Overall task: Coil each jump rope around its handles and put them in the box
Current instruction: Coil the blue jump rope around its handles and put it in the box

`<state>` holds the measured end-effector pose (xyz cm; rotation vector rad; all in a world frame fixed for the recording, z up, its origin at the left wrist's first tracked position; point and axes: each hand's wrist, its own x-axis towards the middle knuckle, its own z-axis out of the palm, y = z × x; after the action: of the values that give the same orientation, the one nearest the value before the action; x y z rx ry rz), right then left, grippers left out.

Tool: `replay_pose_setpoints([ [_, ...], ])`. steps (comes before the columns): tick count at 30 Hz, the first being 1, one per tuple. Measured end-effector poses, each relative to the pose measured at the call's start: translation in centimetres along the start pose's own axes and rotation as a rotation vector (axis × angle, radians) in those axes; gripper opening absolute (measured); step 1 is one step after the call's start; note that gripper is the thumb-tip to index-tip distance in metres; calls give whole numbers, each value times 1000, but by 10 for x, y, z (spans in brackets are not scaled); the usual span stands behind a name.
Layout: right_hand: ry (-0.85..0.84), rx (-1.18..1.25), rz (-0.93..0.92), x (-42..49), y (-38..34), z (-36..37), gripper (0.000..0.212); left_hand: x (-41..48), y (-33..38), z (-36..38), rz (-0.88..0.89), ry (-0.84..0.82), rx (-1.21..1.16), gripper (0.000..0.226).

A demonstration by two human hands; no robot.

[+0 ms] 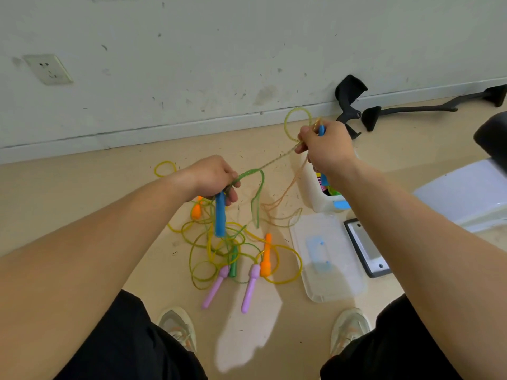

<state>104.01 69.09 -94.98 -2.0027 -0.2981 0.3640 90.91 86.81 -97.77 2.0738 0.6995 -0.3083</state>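
My left hand (212,176) grips the top of a blue handle (220,215) that hangs down, together with its green cord (255,185). My right hand (326,146) is raised higher and grips the second blue handle (321,130), with a cord loop (297,123) standing above the fingers. The cord runs taut between both hands. On the floor below lies a tangle of yellow and green cords (219,250) with two orange handles (266,256), two purple handles (249,286) and a green handle (233,263). A white box (315,193) stands under my right forearm.
The box's clear lid (329,259) lies flat on the floor to the right of the tangle, with a dark-framed plate (366,248) beside it. Black chair parts (354,105) lie by the wall. My shoes (178,327) are at the bottom.
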Motion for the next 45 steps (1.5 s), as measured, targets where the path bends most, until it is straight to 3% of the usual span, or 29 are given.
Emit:
replay_pose_setpoints([
  [6, -171, 55, -57, -11, -6, 3, 24, 3, 1, 4, 79, 98, 317, 21],
  [9, -281, 44, -92, -15, -9, 7, 23, 1, 6, 7, 169, 113, 172, 26],
  [12, -337, 43, -139, -18, -13, 10, 22, -8, 20, 8, 304, -71, -64, 40],
  [16, -269, 120, -181, -17, -18, 10, 29, -13, 25, 15, 385, -234, -113, 14],
  [20, -167, 96, -147, -15, -15, 7, 35, -13, 21, 14, 257, -274, -62, 16],
  [25, -59, -65, -101, -8, -7, 0, 39, -14, 22, 22, 125, -224, -213, 20],
  [29, -166, -337, 85, -8, 3, -5, 58, -11, 21, 23, 78, -78, -188, 19],
  [31, -255, -444, 146, -11, 6, -3, 62, -8, 23, 18, 11, -46, -303, 18],
  [35, -369, -165, 262, -20, 2, 6, 35, -13, 27, 10, -139, -147, -775, 9],
  [38, -431, 54, 261, -30, -1, 17, 16, -12, 25, 5, -149, -141, -971, 15],
  [45, -512, -60, 107, -40, 11, 39, 14, -7, 25, 1, -160, 26, -1081, 19],
])
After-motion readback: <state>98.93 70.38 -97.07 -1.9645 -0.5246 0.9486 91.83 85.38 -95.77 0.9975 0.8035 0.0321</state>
